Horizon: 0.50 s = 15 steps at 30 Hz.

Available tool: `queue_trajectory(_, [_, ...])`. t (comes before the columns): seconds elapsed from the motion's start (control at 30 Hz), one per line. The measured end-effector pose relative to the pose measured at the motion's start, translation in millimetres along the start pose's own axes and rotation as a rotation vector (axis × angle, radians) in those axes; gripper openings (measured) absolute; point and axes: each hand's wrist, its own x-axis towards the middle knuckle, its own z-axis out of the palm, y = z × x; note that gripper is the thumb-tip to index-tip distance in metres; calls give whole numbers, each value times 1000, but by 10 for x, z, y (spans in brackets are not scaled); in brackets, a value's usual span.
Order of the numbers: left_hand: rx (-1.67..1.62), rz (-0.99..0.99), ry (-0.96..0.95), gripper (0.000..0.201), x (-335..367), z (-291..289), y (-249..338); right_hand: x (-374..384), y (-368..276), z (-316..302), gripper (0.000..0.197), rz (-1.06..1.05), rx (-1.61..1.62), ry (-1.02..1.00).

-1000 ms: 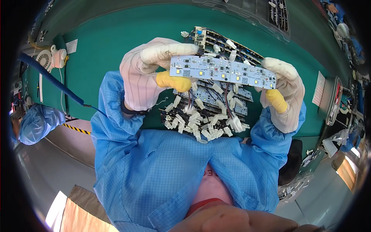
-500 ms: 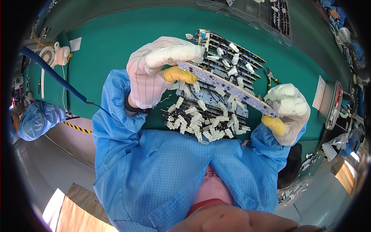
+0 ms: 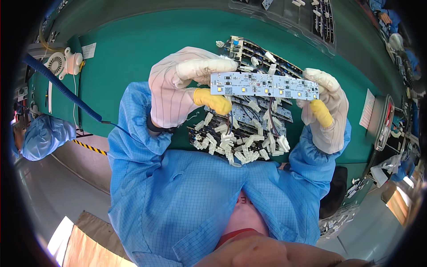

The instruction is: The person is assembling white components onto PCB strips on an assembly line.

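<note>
Between my two gloved hands is a long, narrow circuit board [image 3: 264, 85], pale blue with several small yellow LEDs along its lower edge. My left hand [image 3: 191, 86] pinches its left end, the yellow-covered thumb below and the fingers above. At the other end, my right hand [image 3: 324, 107] grips the board between the yellow-covered thumb and the fingers. Wires with white connectors hang beneath the board. Below lies a stack of similar boards [image 3: 262, 116] with a heap of white plug connectors [image 3: 227, 144] at its near side. The held board hides part of the stack.
The boards lie on a green mat [image 3: 129, 49]. A clear plastic tray [image 3: 284, 22] with more boards is at the far right. A white fan [image 3: 57, 63] and a coiled blue hose [image 3: 62, 84] are at the left. A metal-edged box [image 3: 383, 118] stands at the right.
The board has been turned so its LED face shows and it lies nearly level. My right hand has moved up and slightly left; my left hand has barely shifted.
</note>
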Motion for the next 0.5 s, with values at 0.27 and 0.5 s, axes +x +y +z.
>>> queue_trajectory(0.27, [133,-1,182,47,50,108,113,-25,57,51,58,-170,-86,118])
queue_trajectory(0.5, [28,-221,298,40,55,174,83,-38,-41,52,63,-135,-162,3])
